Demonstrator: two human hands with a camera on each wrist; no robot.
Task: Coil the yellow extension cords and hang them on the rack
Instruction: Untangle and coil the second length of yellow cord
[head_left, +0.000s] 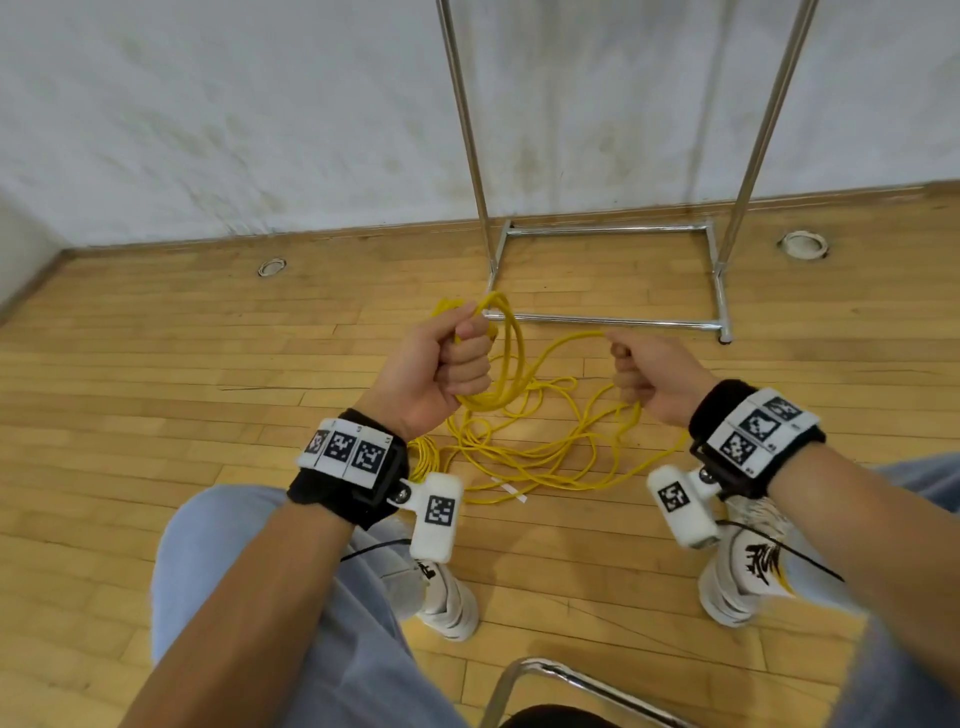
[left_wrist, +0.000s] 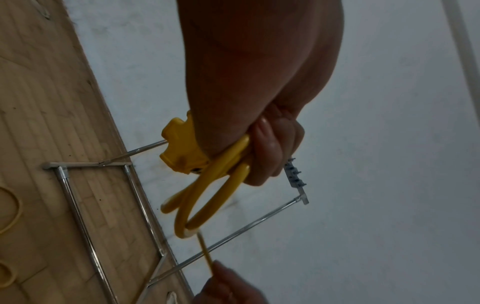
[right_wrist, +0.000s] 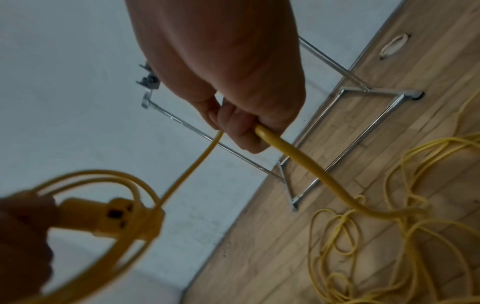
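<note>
My left hand (head_left: 457, 358) grips a small coil of yellow extension cord (head_left: 501, 364), several loops hanging from the fist. The cord's yellow socket end (left_wrist: 182, 150) sticks out of that fist, also seen as the socket end (right_wrist: 109, 216) in the right wrist view. My right hand (head_left: 639, 374) grips the same cord (right_wrist: 298, 160) a short way along, with one strand running between the hands. The loose remainder (head_left: 530, 452) lies tangled on the wooden floor below. The chrome rack (head_left: 608, 228) stands beyond, against the wall; its top bar (left_wrist: 296, 176) shows only in the wrist views.
Wooden floor with two round floor sockets (head_left: 271, 267) (head_left: 804, 244). A white wall (head_left: 260, 104) rises behind the rack. My knees and white shoes (head_left: 447, 597) are below the hands, and a chrome chair frame (head_left: 545, 680) is at the bottom edge.
</note>
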